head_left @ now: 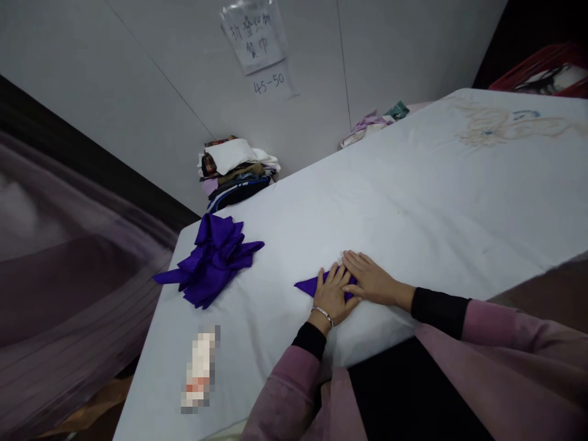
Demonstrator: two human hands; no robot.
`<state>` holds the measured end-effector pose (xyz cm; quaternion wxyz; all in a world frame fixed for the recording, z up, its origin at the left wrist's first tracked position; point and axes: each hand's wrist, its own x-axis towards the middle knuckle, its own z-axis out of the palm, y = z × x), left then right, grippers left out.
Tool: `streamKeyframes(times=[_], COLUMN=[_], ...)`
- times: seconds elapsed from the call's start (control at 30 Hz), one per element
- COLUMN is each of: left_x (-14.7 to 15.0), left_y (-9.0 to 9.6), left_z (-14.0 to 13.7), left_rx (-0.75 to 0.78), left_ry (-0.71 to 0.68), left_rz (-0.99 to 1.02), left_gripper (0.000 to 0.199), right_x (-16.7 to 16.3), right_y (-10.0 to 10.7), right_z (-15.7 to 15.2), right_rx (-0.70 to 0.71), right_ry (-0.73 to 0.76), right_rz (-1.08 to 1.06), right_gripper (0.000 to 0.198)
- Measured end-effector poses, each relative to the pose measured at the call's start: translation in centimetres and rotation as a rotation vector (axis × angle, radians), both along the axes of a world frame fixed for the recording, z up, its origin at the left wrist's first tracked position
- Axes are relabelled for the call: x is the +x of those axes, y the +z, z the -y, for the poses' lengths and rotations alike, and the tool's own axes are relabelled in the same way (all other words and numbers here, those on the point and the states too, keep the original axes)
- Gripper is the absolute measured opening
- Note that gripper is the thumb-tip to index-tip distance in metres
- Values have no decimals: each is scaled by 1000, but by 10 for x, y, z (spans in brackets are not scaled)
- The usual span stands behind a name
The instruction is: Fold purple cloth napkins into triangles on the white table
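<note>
A purple cloth (307, 286), folded to a pointed shape, lies flat on the white-covered table (285, 239). My left hand (331, 295) rests on top of it with fingers spread. Beside it, my right hand (370, 278) lies flat over the cloth's right end, its thumb close to the left hand. Both palms face down, and much of the cloth is hidden beneath them. To the left sits a loose heap of purple cloths (214, 260), apart from my hands.
Stacked folded clothes (239, 165) stand beyond the table's far edge, with more garments (370, 125) further right. A pixelated object (199, 367) lies at the front left. Paper signs (257, 43) hang on the wall. A red basket (542, 70) is at the far right.
</note>
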<state>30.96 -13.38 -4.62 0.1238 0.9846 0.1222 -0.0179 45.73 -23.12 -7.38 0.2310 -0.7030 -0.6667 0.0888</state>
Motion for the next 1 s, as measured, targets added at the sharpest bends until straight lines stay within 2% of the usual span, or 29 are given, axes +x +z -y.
streamKeyframes(times=[0.23, 0.4, 0.5, 0.63, 0.8, 1.0], left_x=[-4, -24, -43, -73, -92, -83], left_y=[4, 1, -5, -17, -26, -19], left_z=[4, -11, -30, -61, -84, -79], left_rx=[17, 20, -27, -125, -261, -404], left_ry=[28, 222, 343, 506, 479, 500], left_rz=[3, 3, 41, 214, 387, 389], left_gripper=[74, 73, 59, 39, 32, 16], right_x=[8, 11, 11, 11, 15, 50], right_y=[-14, -16, -14, -13, -16, -13], right_z=[5, 5, 5, 5, 4, -3], right_rx=[62, 72, 62, 58, 71, 27], right_ry=[10, 22, 24, 36, 56, 160], right_rz=[162, 203, 211, 209, 220, 215], right_gripper=[85, 84, 84, 84, 84, 82])
